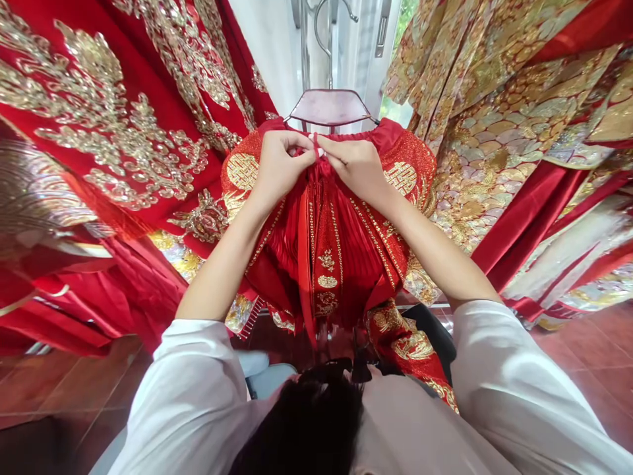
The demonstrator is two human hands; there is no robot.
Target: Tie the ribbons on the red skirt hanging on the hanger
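A red jacket with gold embroidery [403, 175] hangs on a hanger [329, 105] in front of me, with a pleated red skirt [287, 247] inside its open front. At the middle of the neckline my left hand [284, 155] pinches a thin red cord [316, 142] between thumb and fingers. My right hand [356, 161] is closed on the same cord from the other side, its fingertips meeting those of the left. A small white bit shows between the fingertips; what it is I cannot tell. The cord's lower part is hidden behind the hands.
Red garments with silver-gold beading [143, 152] hang close on the left. Gold scale-patterned garments [489, 152] hang on the right. Behind the hanger are a metal hook [324, 39] and a white door frame [366, 59]. Reddish floor tiles [578, 376] lie below.
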